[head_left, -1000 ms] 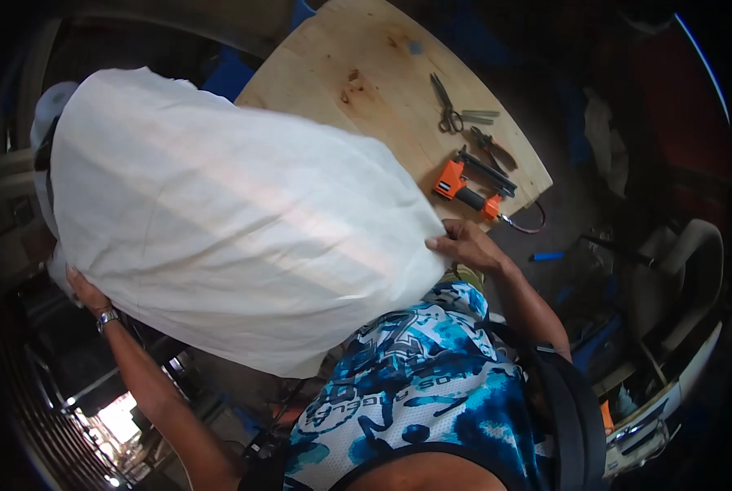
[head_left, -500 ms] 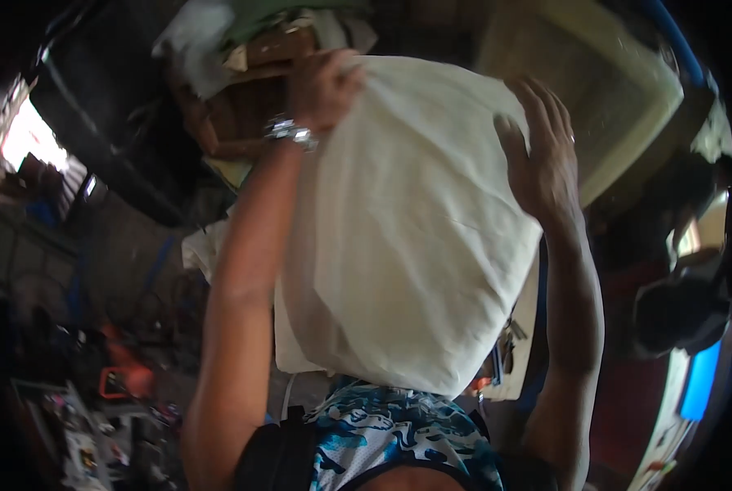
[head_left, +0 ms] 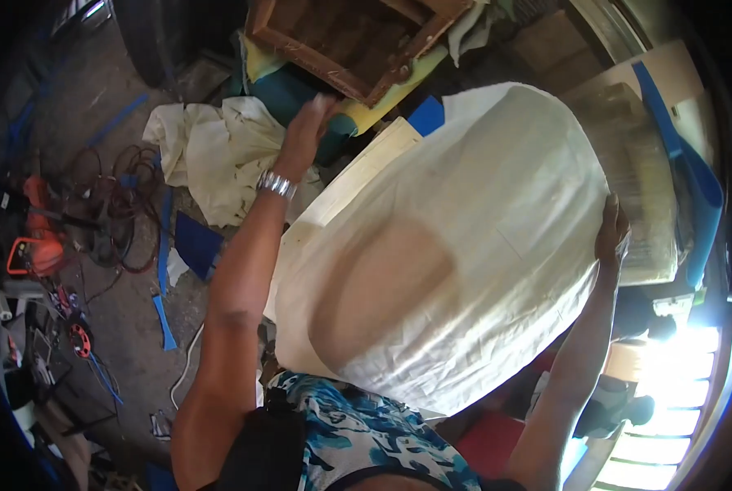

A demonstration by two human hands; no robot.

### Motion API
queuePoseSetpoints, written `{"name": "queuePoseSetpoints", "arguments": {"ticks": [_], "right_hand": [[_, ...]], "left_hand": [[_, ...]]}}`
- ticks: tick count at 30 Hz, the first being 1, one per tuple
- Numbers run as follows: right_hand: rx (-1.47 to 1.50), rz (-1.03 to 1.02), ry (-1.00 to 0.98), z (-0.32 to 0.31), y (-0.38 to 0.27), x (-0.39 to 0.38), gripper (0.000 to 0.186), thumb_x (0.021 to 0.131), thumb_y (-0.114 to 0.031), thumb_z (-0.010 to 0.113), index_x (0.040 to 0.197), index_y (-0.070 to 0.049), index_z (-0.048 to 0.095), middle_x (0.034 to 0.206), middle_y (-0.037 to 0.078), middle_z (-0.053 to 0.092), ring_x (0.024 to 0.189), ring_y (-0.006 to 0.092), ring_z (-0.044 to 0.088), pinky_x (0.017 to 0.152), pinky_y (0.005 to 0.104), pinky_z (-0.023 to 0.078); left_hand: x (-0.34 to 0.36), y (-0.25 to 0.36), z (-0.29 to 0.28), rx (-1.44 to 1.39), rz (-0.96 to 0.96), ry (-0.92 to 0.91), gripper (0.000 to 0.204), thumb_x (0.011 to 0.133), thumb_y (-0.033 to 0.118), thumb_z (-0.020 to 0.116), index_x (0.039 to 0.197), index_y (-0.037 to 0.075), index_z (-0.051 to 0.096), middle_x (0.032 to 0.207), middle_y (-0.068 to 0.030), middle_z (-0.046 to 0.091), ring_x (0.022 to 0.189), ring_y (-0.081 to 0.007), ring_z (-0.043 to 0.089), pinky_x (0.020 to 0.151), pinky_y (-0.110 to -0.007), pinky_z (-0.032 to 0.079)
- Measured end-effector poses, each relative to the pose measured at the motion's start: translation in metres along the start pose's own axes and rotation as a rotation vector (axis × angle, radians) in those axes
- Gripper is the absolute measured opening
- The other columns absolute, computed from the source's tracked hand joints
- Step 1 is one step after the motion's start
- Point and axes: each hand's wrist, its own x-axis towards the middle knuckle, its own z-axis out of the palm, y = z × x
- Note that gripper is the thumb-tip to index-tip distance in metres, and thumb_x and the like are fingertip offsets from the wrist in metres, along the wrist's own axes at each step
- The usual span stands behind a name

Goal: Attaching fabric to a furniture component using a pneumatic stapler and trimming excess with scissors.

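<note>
A large cream cloth (head_left: 513, 188) lies over a broad, rounded panel or cushion in front of my body. A tan, rounded patch shows through the cloth near its lower left. At the right rim, my right hand (head_left: 613, 231) grips the cloth-covered edge, its fingers partly hidden around the side. My left hand (head_left: 304, 135), wearing a metal watch (head_left: 277, 184) at the wrist, is off the cloth to the upper left. It is nearest a dark green piece (head_left: 276, 98) under a wooden frame; its fingers are blurred.
The open wooden frame (head_left: 333, 61) stands at the far side on yellow and green material. Crumpled cream cloth (head_left: 218, 155) lies to the left. An orange power tool (head_left: 38, 237), cords and blue strips (head_left: 163, 323) litter the floor. A plastic-wrapped block (head_left: 644, 164) stands at the right.
My left hand has let go of the cloth's far left edge and moved away from it. My right hand has shifted to the right rim. The view has turned, and the cloth-covered piece now slants rightward.
</note>
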Motion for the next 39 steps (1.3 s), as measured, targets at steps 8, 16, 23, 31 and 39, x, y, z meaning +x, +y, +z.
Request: {"name": "queuePoseSetpoints", "arguments": {"ticks": [8,16,23,31,39], "right_hand": [[-0.019,-0.338,0.076,-0.005,0.073,0.036,0.052,0.1,-0.042,0.042,0.112,0.005,0.063,0.094,0.017,0.067,0.086,0.0254,0.06,0.082,0.0368,0.046],[-0.27,0.06,-0.072,-0.01,-0.028,0.009,0.06,0.09,-0.062,0.037,0.111,-0.016,0.068,0.101,0.015,0.069,0.101,0.0352,0.063,0.086,0.0452,0.047],[-0.076,0.014,-0.024,-0.024,-0.015,0.003,0.061,0.086,-0.065,0.049,0.109,-0.013,0.07,0.101,0.021,0.069,0.099,0.0366,0.064,0.093,0.0469,0.045],[0.86,-0.012,0.088,-0.086,0.159,0.009,0.064,0.096,-0.058,0.042,0.132,-0.007,0.055,0.132,0.014,0.057,0.127,0.0253,0.049,0.106,0.0412,0.035],[1.37,0.279,-0.432,0.001,0.243,-0.037,0.086,0.086,-0.075,0.041,0.138,-0.006,0.049,0.136,0.019,0.051,0.124,0.0326,0.049,0.104,0.0473,0.036]], "left_hand": [[-0.085,-0.098,-0.041,0.08,-0.315,-0.047,0.051,0.099,0.051,0.038,0.121,0.009,0.057,0.119,-0.0029,0.059,0.113,-0.015,0.051,0.095,-0.035,0.04],[-0.014,0.09,0.119,0.38,0.689,-0.365,0.047,0.097,0.035,0.049,0.127,-0.002,0.05,0.126,-0.0197,0.055,0.119,-0.0321,0.052,0.103,-0.038,0.037],[0.013,0.14,0.295,0.736,0.711,-0.574,0.038,0.091,0.03,0.06,0.115,0.0,0.059,0.11,-0.02,0.064,0.099,-0.0343,0.062,0.083,-0.041,0.049],[0.016,0.15,0.287,0.846,0.811,-0.649,0.029,0.096,0.022,0.048,0.113,0.001,0.058,0.108,-0.0133,0.062,0.102,-0.0258,0.058,0.091,-0.035,0.043],[0.007,0.148,0.281,0.83,0.627,-0.658,0.032,0.097,0.026,0.049,0.117,0.002,0.056,0.108,-0.008,0.063,0.1,-0.0175,0.056,0.091,-0.03,0.042]]}}
